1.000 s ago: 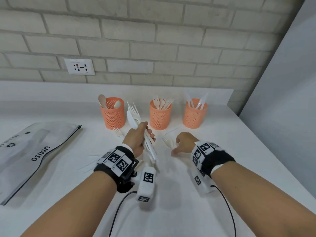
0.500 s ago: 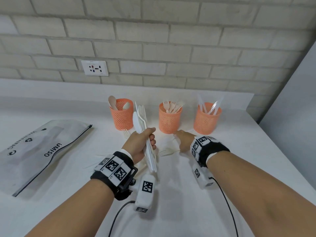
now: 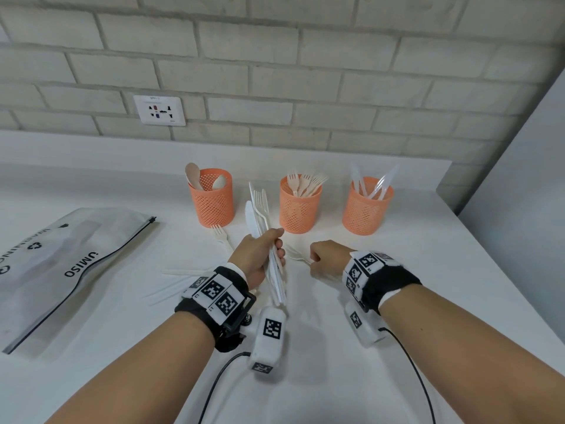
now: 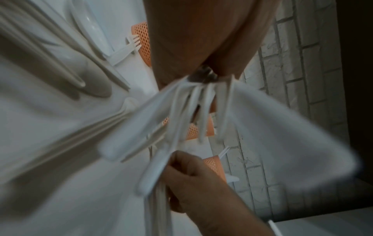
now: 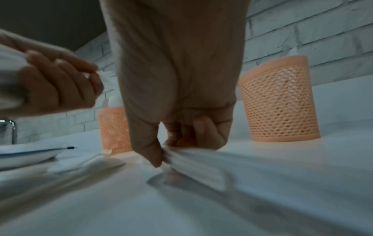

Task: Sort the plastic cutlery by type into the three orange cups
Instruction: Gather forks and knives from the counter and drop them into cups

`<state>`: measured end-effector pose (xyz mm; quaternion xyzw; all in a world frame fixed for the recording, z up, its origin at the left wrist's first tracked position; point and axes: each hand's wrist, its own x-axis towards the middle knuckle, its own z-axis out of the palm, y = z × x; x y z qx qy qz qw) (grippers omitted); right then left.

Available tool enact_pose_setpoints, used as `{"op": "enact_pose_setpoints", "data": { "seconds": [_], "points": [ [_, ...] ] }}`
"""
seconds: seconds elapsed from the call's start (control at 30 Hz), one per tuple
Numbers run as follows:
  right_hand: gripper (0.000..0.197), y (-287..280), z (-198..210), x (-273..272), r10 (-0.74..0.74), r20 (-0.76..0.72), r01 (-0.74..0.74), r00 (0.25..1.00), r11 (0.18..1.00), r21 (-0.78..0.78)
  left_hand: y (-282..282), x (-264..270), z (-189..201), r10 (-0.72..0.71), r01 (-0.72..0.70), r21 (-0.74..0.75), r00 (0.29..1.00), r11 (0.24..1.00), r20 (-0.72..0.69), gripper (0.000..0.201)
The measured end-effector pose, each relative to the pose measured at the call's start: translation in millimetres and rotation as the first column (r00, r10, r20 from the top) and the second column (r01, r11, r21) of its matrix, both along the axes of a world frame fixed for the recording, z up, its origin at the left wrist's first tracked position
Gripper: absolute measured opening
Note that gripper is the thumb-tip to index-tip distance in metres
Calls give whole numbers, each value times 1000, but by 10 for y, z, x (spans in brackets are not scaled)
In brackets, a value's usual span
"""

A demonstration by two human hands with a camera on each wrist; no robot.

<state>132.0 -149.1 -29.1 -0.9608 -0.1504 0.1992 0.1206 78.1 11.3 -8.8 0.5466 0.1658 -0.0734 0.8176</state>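
The step in hand is gathering loose cutlery off the counter [image 3: 397, 301] before dropping it into the cups. The left hand [image 3: 260, 255] is curled tight round a mixed bundle [image 3: 263, 215] of knives and forks, held upright above the counter's middle. The right hand [image 3: 327, 260] is low beside it, thumb and fingers pinching the handle of a fork [image 3: 295, 255] that lies flat on the counter; the right wrist view shows the pinch closed on a white handle at the surface.

Toward the back edge stand the three cups: the spoon cup [image 3: 212, 198] on the left, the fork cup [image 3: 301, 205] in the middle, the knife cup [image 3: 367, 206] on the right. Another fork [image 3: 221, 237] lies in front of the spoon cup, and more pieces lie left of the left wrist.

Next, I judge, the pinched fork must be lifted clear and carried to the fork cup or added to the bundle; thin handles flat on a smooth top slip easily.

Half a second ago the right hand was reaching forward past that fork toward the fork cup; now it has drawn back and closed on the handle. The bundle has stayed put.
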Motion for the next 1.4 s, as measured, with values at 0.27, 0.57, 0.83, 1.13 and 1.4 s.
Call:
{"op": "enact_pose_setpoints", "data": {
  "seconds": [0.27,0.57,0.83,1.13,1.4],
  "points": [
    [15,209,273,-140,-223,4,146,975,652,744,-143,31,-27,18,-18,5,1000,1000,25,28],
    [14,155,403,-261,-80,-180,196,980,483,853,-118,19,94,-90,108,-208,991,972,96,26],
    [9,122,529,-236,-274,56,175,960,744,645,-216,59,61,62,-58,-53,995,997,77,9],
    [19,326,727,-355,-217,174,5,961,640,769,-344,75,70,-3,-65,376,984,924,178,5],
    [28,468,643,-287,-352,293,31,889,685,728,-374,2,42,-14,-128,657,978,743,207,22]
  ]
}}
